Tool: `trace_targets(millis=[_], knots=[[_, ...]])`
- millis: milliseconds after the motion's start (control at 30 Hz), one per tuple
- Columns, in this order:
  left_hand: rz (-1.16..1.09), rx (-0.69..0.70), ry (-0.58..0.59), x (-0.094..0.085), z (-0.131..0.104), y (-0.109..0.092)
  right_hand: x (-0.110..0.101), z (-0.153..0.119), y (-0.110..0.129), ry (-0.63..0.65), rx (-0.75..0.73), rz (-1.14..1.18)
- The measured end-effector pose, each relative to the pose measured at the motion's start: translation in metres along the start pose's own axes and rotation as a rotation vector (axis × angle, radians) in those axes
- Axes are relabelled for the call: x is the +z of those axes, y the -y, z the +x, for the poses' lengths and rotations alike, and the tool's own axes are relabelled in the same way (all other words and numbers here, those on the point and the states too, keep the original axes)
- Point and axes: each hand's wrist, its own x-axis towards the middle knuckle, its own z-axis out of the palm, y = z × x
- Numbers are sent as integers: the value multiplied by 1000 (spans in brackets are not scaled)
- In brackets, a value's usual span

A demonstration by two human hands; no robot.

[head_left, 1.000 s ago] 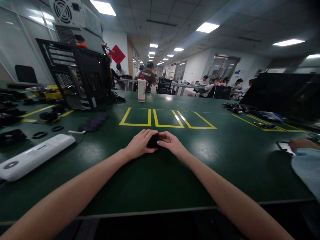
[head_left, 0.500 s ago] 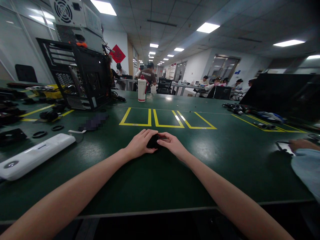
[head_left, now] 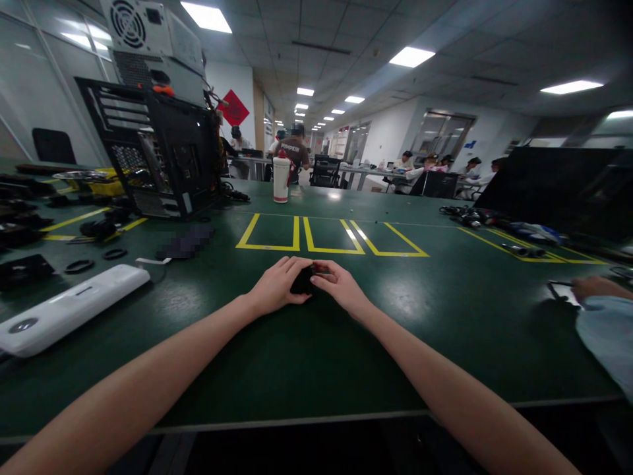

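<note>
A small black object (head_left: pixel 302 282) sits between my two hands, low over the green table (head_left: pixel 297 369); its kind does not show. My left hand (head_left: pixel 277 282) is wrapped round its left side, thumb below and fingers over the top. From the right, my right hand (head_left: pixel 339 285) pinches its edge with thumb and fingertips. Much of the object is hidden behind the fingers. Just beyond the hands, yellow tape outlines (head_left: pixel 333 249) mark the table.
At left lie a white power strip-like device (head_left: pixel 74 307), black rings (head_left: pixel 79 266) and dark parts. An open computer case (head_left: pixel 163 152) stands behind them. A white cup (head_left: pixel 281 179) is farther back. At right, another person's hand (head_left: pixel 601 287) holds something, near cables (head_left: pixel 465 214).
Both hands keep their hold on the black object in the same place. Only a very slight shift of the view shows.
</note>
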Motion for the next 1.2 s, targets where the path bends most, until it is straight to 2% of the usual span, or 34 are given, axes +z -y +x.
trace_targets(millis=[200,500,767,1000,1100,1200], knots=[[-11,-5,13,-1,0,0,0,-2,-2,67,-10,62],[-13,-10,26,-3,0,-2,2,-2,2,1,-33,37],[3,-12,25,-1,-1,0,1,-3,0,67,18,79],[7,-11,26,-1,0,0,2,-1,0,23,-38,61],[2,-14,32,-1,0,-1,2,-2,3,-1,5,12],[-1,-16,32,-1,0,0,1,-2,3,33,63,24]])
